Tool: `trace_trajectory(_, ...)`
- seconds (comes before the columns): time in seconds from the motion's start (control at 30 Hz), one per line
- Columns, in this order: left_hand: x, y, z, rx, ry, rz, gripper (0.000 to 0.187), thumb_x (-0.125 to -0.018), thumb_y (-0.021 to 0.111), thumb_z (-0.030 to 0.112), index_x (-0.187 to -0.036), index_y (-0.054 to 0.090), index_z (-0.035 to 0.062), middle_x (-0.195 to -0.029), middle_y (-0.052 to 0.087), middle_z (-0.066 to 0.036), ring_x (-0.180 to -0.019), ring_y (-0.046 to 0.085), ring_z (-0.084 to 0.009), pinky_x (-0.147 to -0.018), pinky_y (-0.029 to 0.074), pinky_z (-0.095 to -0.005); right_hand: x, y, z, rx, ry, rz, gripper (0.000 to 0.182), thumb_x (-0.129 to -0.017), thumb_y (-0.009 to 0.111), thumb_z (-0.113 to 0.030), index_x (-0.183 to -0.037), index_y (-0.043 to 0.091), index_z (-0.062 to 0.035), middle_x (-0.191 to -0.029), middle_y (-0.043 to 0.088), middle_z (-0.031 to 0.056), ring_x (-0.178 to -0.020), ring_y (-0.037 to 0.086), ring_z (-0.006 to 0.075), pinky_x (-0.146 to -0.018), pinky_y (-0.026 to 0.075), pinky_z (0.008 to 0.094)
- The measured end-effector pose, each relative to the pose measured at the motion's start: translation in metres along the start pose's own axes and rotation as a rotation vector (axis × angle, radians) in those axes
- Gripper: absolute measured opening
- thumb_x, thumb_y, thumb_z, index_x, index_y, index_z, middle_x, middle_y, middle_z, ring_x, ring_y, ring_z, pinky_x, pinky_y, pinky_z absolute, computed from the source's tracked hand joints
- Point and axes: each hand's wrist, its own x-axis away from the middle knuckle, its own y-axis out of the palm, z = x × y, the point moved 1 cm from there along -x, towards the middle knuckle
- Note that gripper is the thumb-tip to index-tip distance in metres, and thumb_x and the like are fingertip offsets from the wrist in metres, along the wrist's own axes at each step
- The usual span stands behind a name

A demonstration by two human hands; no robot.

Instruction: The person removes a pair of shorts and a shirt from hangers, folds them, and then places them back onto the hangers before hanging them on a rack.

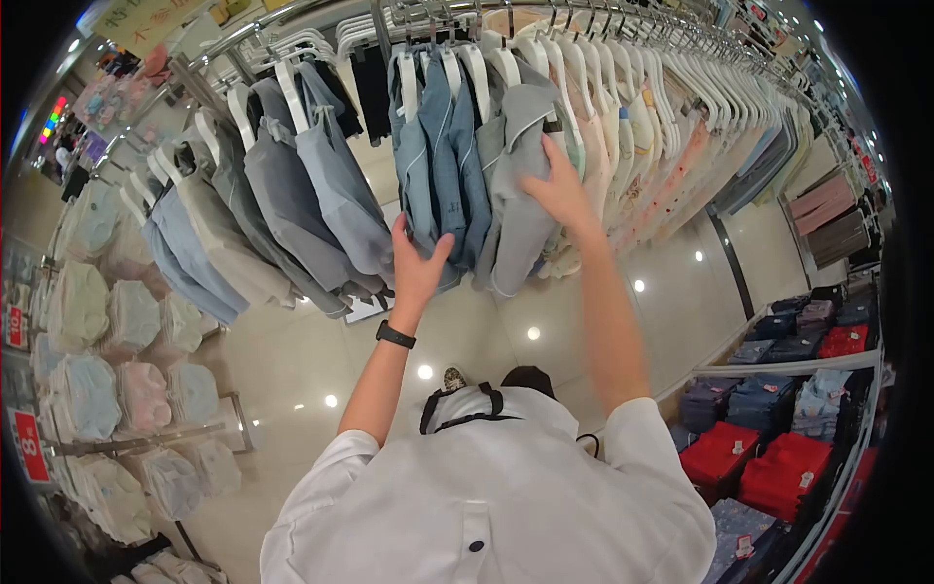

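Head cam: a packed metal rack (258, 29) is seen running across the top, loaded with clothes on white hangers (475, 73). A grey garment (525, 165) is hung about mid-rack, just right of some blue garments (452, 175) with pale piping, and it's being touched by the right hand (562, 195). Thumb and forefinger are held apart there; the other fingers are mostly hidden, so whether any cloth is pinched honestly can't be told. The left hand (418, 273) is held lower, at the bottom of the blue garments, thumb and fingers spread in a V; actual contact can't be made out for sure. A black wristband (395, 336) is worn on that arm. Further right, pale patterned clothes (632, 165) are crammed along, and red folded clothes (783, 472) are stacked lower right. Over on the left, small pale items (86, 394) are hung in rows near a red sign (29, 443) marked 8. Ceiling lights are mirrored in the shiny floor (574, 355).
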Motion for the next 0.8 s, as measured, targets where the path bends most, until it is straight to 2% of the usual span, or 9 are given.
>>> trace_trajectory(0.13,0.0,0.015,0.008,-0.159,0.037,-0.094,0.096,-0.078,0.08,0.034,-0.144,0.027,-0.0102,-0.143,0.04,-0.031,-0.132,0.043,-0.0397,-0.11,0.036,-0.0406,0.024,-0.024,0.014,0.209,-0.044,0.003,0.071,-0.079,0.065,-0.012,-0.143,0.04,0.0014,-0.133,0.055,0.0253,-0.125,0.054,0.036,-0.106,0.04,0.039)
trace_trajectory(0.2,-0.005,0.02,0.0,-0.238,0.051,-0.111,0.09,-0.08,0.078,0.031,-0.143,0.028,-0.0091,-0.142,0.043,-0.031,-0.131,0.046,-0.0406,-0.108,0.037,-0.0401,0.037,-0.027,0.025,0.098,0.183,0.062,0.062,-0.082,0.066,-0.015,-0.139,0.046,0.0013,-0.128,0.059,0.0242,-0.12,0.057,0.0354,-0.102,0.043,0.0396)
trace_trajectory(0.33,-0.013,0.021,-0.031,-0.237,-0.112,-0.031,0.052,-0.086,0.07,0.017,-0.13,0.049,-0.0024,-0.115,0.063,-0.027,-0.107,0.061,-0.0417,-0.091,0.048,-0.0418,0.067,-0.024,0.058,0.024,0.17,0.175,0.051,-0.086,0.067,-0.02,-0.13,0.054,0.0024,-0.116,0.065,0.0262,-0.11,0.062,0.0383,-0.094,0.047,0.0428)
trace_trajectory(0.4,-0.003,0.017,-0.035,-0.264,-0.093,0.035,0.028,-0.09,0.064,0.011,-0.116,0.061,0.0006,-0.095,0.069,-0.024,-0.091,0.067,-0.0408,-0.079,0.05,-0.0436,0.084,-0.013,0.095,0.314,0.263,0.116,0.044,-0.09,0.066,-0.028,-0.12,0.062,0.004,-0.096,0.069,0.028,-0.094,0.066,0.0434,-0.083,0.051,0.0468)
trace_trajectory(0.5,0.018,0.012,-0.066,-0.298,-0.075,0.04,0.025,-0.093,0.06,0.011,-0.115,0.061,-0.0019,-0.092,0.069,-0.025,-0.09,0.067,-0.0414,-0.079,0.05,-0.0432,0.118,0.012,0.127,0.41,0.26,0.07,0.044,-0.092,0.063,-0.036,-0.111,0.066,0.0035,-0.085,0.068,0.0277,-0.083,0.066,0.0465,-0.074,0.052,0.0498)
trace_trajectory(0.63,0.046,0.015,-0.074,-0.479,-0.235,-0.017,0.029,-0.095,0.058,0.012,-0.118,0.058,-0.0047,-0.105,0.066,-0.027,-0.099,0.064,-0.0408,-0.085,0.049,-0.0402,0.143,0.048,0.121,0.423,0.252,-0.197,0.045,-0.094,0.058,-0.041,-0.105,0.067,0.0015,-0.079,0.069,0.023,-0.076,0.067,0.0443,-0.068,0.054,0.051)
trace_trajectory(0.7,0.055,0.029,-0.047,-0.169,0.021,0.425,0.034,-0.095,0.058,0.014,-0.123,0.054,-0.0053,-0.125,0.057,-0.027,-0.113,0.057,-0.041,-0.097,0.044,-0.0408,0.141,0.054,0.089,0.495,0.289,-0.407,0.047,-0.094,0.059,-0.042,-0.114,0.063,0.0004,-0.094,0.069,0.0235,-0.088,0.067,0.0419,-0.074,0.054,0.0495)
trace_trajectory(0.73,0.057,0.036,-0.027,-0.168,0.026,0.414,0.034,-0.095,0.058,0.014,-0.123,0.054,-0.0053,-0.125,0.057,-0.027,-0.113,0.057,-0.041,-0.097,0.044,-0.0408,0.143,0.053,0.084,0.493,0.297,-0.399,0.047,-0.094,0.059,-0.042,-0.114,0.063,0.0004,-0.094,0.069,0.0235,-0.088,0.067,0.0419,-0.074,0.054,0.0495)
trace_trajectory(0.8,0.06,0.047,0.027,-0.305,0.392,0.447,0.04,-0.092,0.061,0.013,-0.127,0.052,-0.0025,-0.137,0.048,-0.024,-0.122,0.05,-0.0397,-0.106,0.038,-0.0449,0.147,0.049,0.076,0.331,0.117,-0.406,0.048,-0.093,0.061,-0.041,-0.12,0.061,-0.0015,-0.112,0.066,0.0215,-0.103,0.065,0.0389,-0.083,0.053,0.0464)
